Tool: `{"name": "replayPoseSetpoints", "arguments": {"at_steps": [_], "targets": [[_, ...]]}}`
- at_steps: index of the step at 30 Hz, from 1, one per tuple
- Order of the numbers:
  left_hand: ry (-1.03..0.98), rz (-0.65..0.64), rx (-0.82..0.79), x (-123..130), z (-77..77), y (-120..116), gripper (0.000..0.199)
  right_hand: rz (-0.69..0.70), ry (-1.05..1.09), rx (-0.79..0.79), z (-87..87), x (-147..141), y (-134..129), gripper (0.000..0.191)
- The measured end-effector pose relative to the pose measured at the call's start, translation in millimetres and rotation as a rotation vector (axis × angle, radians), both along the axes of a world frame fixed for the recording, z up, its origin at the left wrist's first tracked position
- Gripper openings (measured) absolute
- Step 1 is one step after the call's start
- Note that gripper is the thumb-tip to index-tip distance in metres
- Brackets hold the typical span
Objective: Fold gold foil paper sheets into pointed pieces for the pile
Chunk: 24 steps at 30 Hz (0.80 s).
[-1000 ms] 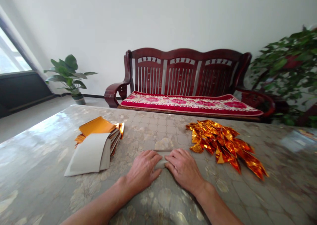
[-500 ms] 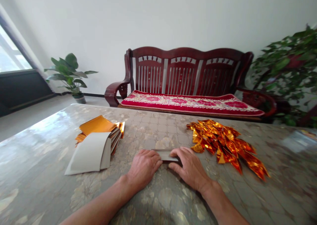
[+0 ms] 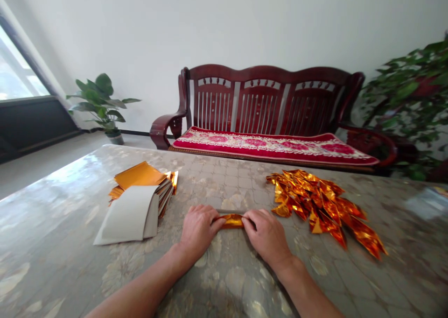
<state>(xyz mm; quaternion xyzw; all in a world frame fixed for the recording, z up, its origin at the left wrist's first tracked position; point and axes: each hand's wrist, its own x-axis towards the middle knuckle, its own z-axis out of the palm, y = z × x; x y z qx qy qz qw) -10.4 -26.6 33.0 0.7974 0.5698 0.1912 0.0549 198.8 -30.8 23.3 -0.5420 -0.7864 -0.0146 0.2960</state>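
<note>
Gold side now shows where pale backing showed before: the foil strip (image 3: 233, 221) lies on the table (image 3: 224, 280) between both hands. The left hand (image 3: 200, 230) and right hand (image 3: 266, 234) have their fingers bent close over its ends, gripping it. Off to the left sits a stack of foil sheets (image 3: 140, 201); just right of the right hand lies a heap of folded foil pieces (image 3: 315, 206).

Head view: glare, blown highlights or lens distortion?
Head view: window blown out white; its light glares across the glossy table at left; wide-angle bending curves the table edge; left hand and right hand show no clear motion blur.
</note>
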Motion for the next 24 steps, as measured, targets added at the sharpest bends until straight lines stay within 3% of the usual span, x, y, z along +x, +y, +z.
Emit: {"name": "replayPoseSetpoints", "arguments": {"at_steps": [15, 24], "targets": [[0.062, 0.052, 0.024, 1.9, -3.9, 8.1, 0.035, -0.005, 0.01, -0.062, -6.4, -1.8, 2.5, 0.013], [0.075, 0.093, -0.031, 7.5, 0.5, 2.3, 0.018, -0.005, -0.008, -0.067, -7.3, -0.1, 2.2, 0.015]]}}
